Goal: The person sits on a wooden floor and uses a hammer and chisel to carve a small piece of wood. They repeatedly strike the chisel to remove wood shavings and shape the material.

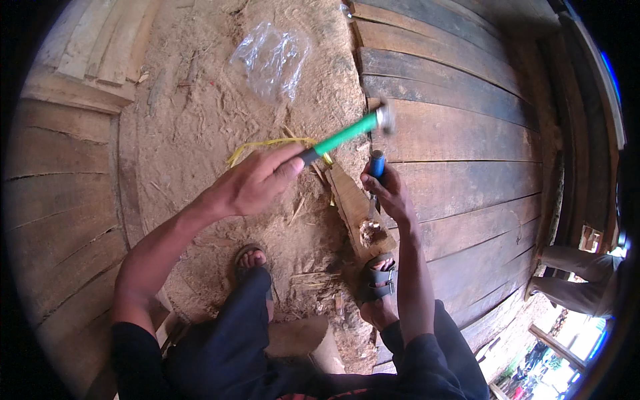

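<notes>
My left hand [259, 179] is wrapped round the dark grip of a hammer with a green handle [345, 133]. The metal hammer head [385, 118] is slightly blurred and hangs above and beyond the chisel. My right hand [389, 189] grips a chisel by its blue handle [377, 164], holding it upright. Its blade points down toward a rough hole [371, 233] with splintered edges in a wooden block [349, 199]; whether the tip touches wood I cannot tell. My right sandalled foot [378, 280] rests against the block's near end.
Wide planks [460, 133] form a surface on the right, and more boards [63, 167] stand at the left. A clear plastic bag [272, 61] and a yellow strap [257, 145] lie on the sawdust-covered ground [180, 133]. Another person's legs [577, 280] show at the far right.
</notes>
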The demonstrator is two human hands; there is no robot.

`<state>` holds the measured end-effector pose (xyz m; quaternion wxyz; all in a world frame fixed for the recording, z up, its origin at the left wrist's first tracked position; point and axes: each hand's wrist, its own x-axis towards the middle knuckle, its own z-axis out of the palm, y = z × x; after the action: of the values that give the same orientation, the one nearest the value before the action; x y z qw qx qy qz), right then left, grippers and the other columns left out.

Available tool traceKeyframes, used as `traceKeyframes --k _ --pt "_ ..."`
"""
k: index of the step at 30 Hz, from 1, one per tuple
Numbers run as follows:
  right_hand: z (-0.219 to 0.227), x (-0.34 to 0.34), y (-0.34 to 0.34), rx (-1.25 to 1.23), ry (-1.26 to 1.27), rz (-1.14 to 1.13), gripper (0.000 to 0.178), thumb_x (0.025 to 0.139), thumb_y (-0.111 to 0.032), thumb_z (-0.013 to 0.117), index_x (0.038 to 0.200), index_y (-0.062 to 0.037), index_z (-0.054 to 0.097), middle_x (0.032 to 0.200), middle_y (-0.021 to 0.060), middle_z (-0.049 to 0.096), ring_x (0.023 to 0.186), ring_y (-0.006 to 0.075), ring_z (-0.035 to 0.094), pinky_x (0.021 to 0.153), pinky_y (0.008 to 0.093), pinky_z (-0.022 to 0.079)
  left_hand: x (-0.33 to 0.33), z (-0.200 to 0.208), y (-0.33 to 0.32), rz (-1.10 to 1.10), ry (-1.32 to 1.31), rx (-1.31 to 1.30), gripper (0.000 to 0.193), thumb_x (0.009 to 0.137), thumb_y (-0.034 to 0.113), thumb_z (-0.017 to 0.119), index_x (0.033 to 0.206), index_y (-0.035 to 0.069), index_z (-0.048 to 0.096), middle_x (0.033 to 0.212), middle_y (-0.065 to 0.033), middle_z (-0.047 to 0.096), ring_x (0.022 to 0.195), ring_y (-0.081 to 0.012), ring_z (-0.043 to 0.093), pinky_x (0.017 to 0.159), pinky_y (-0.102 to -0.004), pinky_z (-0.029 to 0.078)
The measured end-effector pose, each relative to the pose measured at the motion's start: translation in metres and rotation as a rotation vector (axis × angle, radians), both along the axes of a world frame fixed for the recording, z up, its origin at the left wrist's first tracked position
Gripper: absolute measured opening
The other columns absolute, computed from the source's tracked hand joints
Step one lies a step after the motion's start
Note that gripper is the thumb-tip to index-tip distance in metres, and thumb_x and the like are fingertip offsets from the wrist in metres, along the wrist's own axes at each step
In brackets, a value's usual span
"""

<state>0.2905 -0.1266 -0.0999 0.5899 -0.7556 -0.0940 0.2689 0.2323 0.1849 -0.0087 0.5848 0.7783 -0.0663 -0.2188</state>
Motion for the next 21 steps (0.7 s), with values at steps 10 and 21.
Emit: traceKeyframes --k 10,21 --pt "-0.003 0.002 0.003 -0.079 0.017 0.023 0.031 0.093 -0.033 0.069 0.100 -0.0042 0.061 0.080 0.0018 0.060 0.075 0.0113 0.055 0.069 0.0294 0.046 -0.008 0.013 -0.004 0.165 0.146 -0.048 0.039 0.106 0.034 0.040 0.131 0.004 0.048 0.069 0.0042 0.043 0.056 -0.0066 0.045 0.048 -0.0259 0.041" --pt "-0.008 0.007 0.006 -0.106 -0.003 0.012 0.034 0.092 -0.035 0.071 0.100 -0.0036 0.061 0.079 0.0027 0.060 0.074 0.0116 0.056 0.068 0.0300 0.046 -0.001 -0.022 -0.001 0.046 0.071 -0.071 0.048 0.106 0.039 0.039 0.141 0.007 0.043 0.065 0.0066 0.040 0.052 -0.0023 0.042 0.041 -0.0195 0.038"
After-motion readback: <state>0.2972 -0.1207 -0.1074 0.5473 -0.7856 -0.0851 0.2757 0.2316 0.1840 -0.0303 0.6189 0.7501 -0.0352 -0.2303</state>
